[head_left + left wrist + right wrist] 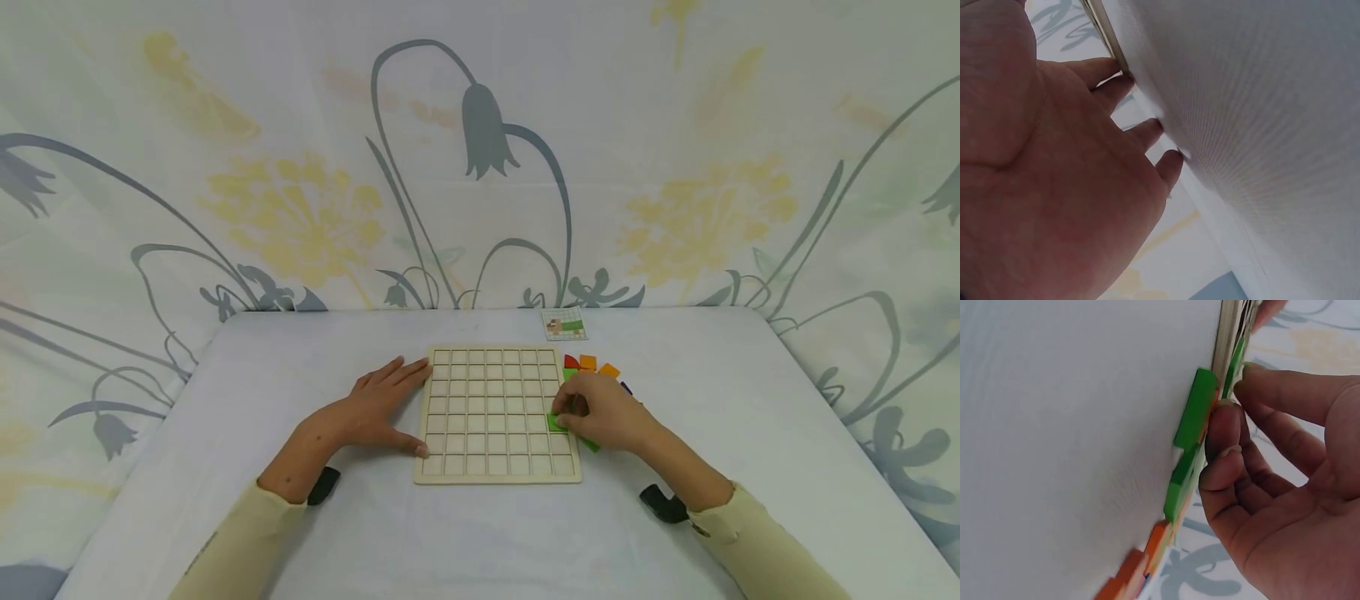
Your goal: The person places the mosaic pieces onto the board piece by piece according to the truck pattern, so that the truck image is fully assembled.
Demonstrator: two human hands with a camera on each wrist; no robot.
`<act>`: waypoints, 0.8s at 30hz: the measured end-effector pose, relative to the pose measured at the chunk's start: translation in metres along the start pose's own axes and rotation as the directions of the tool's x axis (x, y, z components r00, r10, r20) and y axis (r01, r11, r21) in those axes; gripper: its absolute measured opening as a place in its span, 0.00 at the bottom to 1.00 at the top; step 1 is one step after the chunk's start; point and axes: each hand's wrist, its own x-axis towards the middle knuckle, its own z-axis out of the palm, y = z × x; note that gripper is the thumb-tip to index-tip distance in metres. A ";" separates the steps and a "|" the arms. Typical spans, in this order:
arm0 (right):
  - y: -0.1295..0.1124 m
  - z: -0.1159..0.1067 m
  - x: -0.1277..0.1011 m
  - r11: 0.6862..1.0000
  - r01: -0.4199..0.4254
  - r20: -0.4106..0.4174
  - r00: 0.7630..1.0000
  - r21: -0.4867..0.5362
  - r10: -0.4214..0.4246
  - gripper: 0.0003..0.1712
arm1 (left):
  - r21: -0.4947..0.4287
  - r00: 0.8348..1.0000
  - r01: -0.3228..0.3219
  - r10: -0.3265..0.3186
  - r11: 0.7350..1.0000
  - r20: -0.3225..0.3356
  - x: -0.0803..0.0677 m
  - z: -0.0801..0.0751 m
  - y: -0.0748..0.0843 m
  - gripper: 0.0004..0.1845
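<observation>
A pale wooden board (495, 417) with a grid of square recesses lies flat on the table. At its left edge my left hand (378, 408) is spread, with fingertips and thumb right at the rim. The left wrist view shows its fingers (1145, 132) extended down to the white cloth. Over the right-hand column of the grid, my right hand (603, 410) pinches a green square tile (556, 423) between thumb and fingertips. That tile (1233, 369) appears at the board's edge in the right wrist view. Part of the right column is hidden under this hand.
Right of the board lie loose pieces: a red rounded piece (572, 362), an orange square (588, 362), another orange piece (609, 371) and several green ones (1196, 407). Behind the board's right corner lies a small picture card (564, 324). A flowered cloth (480, 208) hangs behind.
</observation>
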 end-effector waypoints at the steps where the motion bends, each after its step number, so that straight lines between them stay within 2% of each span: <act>1: 0.000 -0.002 -0.001 1.000 0.004 0.000 1.000 -0.004 -0.004 0.05 | -0.002 1.000 0.002 -0.002 1.000 0.000 0.000 0.000 0.000 0.65; 4: -0.002 -0.010 -0.005 0.999 0.000 0.004 1.000 -0.039 0.001 0.07 | -0.008 1.000 0.002 -0.002 1.000 0.000 0.001 -0.001 0.001 0.65; 7: -0.002 -0.018 -0.010 0.992 -0.044 0.011 0.999 -0.119 0.046 0.11 | -0.010 1.000 0.004 -0.004 1.000 0.002 0.000 -0.002 0.002 0.65; 11: -0.004 -0.023 -0.017 0.962 -0.139 0.043 0.987 -0.237 0.153 0.16 | -0.006 1.000 0.008 -0.008 1.000 0.003 0.000 -0.003 0.003 0.65; 15: -0.007 -0.020 -0.020 0.928 -0.206 0.074 0.968 -0.310 0.240 0.19 | -0.005 1.000 0.008 -0.008 1.000 0.001 0.000 -0.003 0.003 0.65; 18: -0.010 -0.017 -0.021 0.920 -0.219 0.079 0.963 -0.323 0.257 0.20 | -0.008 1.000 0.004 -0.004 1.000 -0.001 0.000 -0.003 0.002 0.65; 24: -0.018 -0.014 -0.023 0.932 -0.222 0.091 0.962 -0.285 0.257 0.20 | -0.010 1.000 0.005 -0.005 1.000 0.002 0.000 -0.001 0.001 0.66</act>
